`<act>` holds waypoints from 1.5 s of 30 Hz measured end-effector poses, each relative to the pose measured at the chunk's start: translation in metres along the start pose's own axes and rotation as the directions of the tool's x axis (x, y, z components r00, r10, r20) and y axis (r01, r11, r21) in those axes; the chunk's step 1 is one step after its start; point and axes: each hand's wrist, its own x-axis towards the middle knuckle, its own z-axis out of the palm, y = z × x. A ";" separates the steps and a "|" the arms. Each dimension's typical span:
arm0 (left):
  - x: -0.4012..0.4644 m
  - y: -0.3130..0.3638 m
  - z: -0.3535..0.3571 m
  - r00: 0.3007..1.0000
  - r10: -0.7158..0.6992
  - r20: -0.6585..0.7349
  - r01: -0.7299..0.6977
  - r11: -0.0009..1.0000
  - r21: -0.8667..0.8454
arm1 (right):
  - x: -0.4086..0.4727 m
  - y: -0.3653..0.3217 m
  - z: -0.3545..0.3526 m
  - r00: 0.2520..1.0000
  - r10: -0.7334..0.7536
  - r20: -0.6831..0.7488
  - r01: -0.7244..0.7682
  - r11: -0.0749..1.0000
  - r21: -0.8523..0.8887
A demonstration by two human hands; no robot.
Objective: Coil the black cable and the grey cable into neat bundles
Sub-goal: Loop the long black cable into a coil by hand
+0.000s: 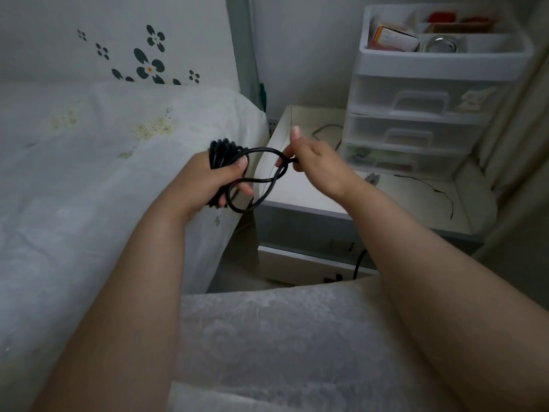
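Black cable mostly coiled, one loose loop crossing itself.

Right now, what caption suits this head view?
Left hand grips the coiled black cable; right hand pinches its loose loop.

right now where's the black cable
In the head view, centre frame, the black cable is bundled in the left hand beside the bed, its loose loop pinched by the right hand.
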 end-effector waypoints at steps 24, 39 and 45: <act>0.006 0.001 0.016 0.953 -0.152 -0.263 0.020 0.896 -0.444 | 0.009 0.017 0.040 0.970 0.232 -0.069 -0.141 0.773 0.618; 0.016 -0.012 0.024 0.957 0.039 -0.288 0.034 0.969 0.244 | -0.005 -0.011 0.009 0.986 0.166 0.027 -0.091 0.387 0.918; 0.025 -0.019 0.020 0.925 -0.029 -0.378 0.128 0.962 0.240 | -0.017 -0.016 -0.009 0.932 -0.103 0.348 -0.285 0.387 0.877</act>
